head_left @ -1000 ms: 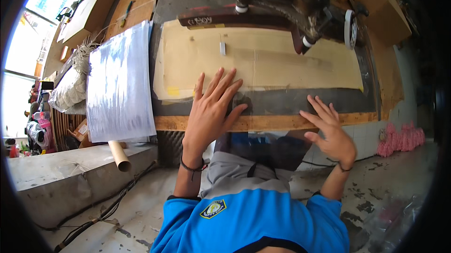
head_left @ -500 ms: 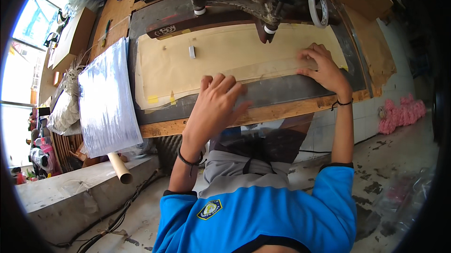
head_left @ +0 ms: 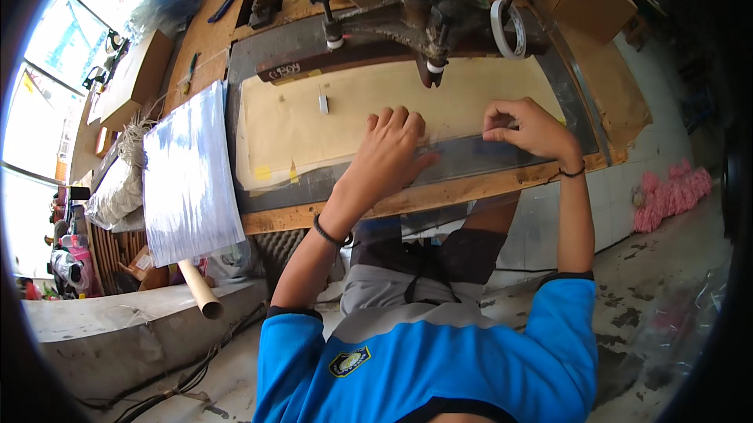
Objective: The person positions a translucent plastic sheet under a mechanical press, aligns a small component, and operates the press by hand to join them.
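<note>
A tan sheet (head_left: 286, 121) with yellow tape pieces lies on the dark bed (head_left: 314, 180) of a machine. Over its near edge, my left hand (head_left: 388, 144) is spread palm down with the fingers stretched out. My right hand (head_left: 535, 129) is to its right, thumb and fingers pinched together. A clear plastic sheet (head_left: 471, 160) seems to run from this pinch towards my left hand; its outline is faint. Beyond my left hand, a small silvery block (head_left: 323, 103) rests on the tan sheet.
A dark metal machine arm (head_left: 392, 27) with knobs overhangs the far side, a white tape roll (head_left: 508, 29) hanging on it. Shiny plastic sheets (head_left: 188, 180) are stacked left, over a cardboard tube (head_left: 200, 289). A cardboard box (head_left: 592, 3) stands back right; pink bundles (head_left: 671, 195) lie on the right.
My left hand has moved right and slightly farther away. My right hand has shifted slightly left and nearer, its fingers closing into a tighter pinch. The view has also shifted a little.
</note>
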`<state>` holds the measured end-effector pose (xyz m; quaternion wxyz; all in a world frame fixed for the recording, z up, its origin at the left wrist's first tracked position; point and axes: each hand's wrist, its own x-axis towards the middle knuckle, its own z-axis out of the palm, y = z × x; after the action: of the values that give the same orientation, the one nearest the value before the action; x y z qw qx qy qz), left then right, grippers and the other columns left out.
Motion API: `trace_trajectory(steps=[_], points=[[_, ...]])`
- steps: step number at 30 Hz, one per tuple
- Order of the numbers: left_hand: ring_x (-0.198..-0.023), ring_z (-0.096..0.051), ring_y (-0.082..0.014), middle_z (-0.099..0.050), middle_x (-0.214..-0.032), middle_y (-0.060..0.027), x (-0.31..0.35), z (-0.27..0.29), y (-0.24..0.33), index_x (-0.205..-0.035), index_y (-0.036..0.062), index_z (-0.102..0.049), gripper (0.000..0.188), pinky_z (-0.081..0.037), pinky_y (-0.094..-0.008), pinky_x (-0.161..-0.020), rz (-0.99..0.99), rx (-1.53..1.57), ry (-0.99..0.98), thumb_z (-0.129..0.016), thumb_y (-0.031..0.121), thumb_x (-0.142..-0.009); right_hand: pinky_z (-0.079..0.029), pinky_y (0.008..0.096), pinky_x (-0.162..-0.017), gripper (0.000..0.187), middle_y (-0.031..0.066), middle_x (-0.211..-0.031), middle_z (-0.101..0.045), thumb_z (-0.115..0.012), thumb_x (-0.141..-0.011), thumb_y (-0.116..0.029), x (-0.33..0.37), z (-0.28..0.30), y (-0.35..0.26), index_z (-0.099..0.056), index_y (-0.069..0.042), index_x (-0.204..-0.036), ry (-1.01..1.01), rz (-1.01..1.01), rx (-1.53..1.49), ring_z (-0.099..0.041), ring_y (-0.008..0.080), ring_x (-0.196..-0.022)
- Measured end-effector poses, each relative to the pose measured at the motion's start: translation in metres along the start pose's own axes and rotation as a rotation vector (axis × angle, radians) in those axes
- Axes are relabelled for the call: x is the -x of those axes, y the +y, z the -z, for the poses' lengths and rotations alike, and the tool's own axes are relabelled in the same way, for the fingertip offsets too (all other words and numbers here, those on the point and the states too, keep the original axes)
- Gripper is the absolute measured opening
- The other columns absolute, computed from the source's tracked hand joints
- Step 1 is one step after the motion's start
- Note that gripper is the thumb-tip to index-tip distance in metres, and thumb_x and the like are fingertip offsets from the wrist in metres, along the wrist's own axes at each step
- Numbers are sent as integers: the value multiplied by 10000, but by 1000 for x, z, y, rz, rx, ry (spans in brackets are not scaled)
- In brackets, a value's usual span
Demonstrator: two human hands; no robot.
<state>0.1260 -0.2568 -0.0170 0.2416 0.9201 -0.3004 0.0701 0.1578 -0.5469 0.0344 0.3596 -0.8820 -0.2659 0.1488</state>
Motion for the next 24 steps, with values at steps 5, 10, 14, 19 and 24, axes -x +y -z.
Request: trace_trajectory(steps=[5,10,14,19,24], points=[[-677,-683,-243,-718,-795,-106,-6,58,23,-1055,7,-666,271,-520,-379,-701,71,569,-52,-728,249,-948,-527,269,-758,214,44,-863,-759,-775,-920,-156,6,9,-75,-666,-45,-1067,214,92,-239,-684,93,-809],[-737,-684,-117,-719,-799,-66,3,110,40,-1066,-33,-657,195,-520,-260,-679,180,772,-5,-635,158,-1031,-508,233,-686,209,26,-831,-752,-795,-910,-173,15,34,-122,-711,-48,-1055,276,96,-189,-672,69,-762],[-736,-686,-134,-727,-835,-91,8,133,55,-1061,-41,-653,211,-531,-267,-694,65,820,40,-624,167,-1042,-506,230,-646,171,31,-825,-746,-795,-913,-189,9,37,-147,-750,-36,-974,189,162,-111,-675,74,-724],[-657,-693,-118,-720,-750,-80,-2,132,57,-1023,-35,-661,195,-514,-256,-612,22,840,192,-629,156,-1035,-498,242,-607,199,37,-758,-729,-727,-968,-241,1,32,-164,-749,-44,-980,156,246,-31,-667,84,-654],[-586,-645,-96,-663,-675,-49,4,141,68,-967,-27,-656,183,-477,-246,-546,20,879,323,-600,128,-1046,-501,251,-572,201,50,-716,-720,-727,-968,-238,3,20,-172,-754,-38,-958,245,341,-61,-670,103,-602]])
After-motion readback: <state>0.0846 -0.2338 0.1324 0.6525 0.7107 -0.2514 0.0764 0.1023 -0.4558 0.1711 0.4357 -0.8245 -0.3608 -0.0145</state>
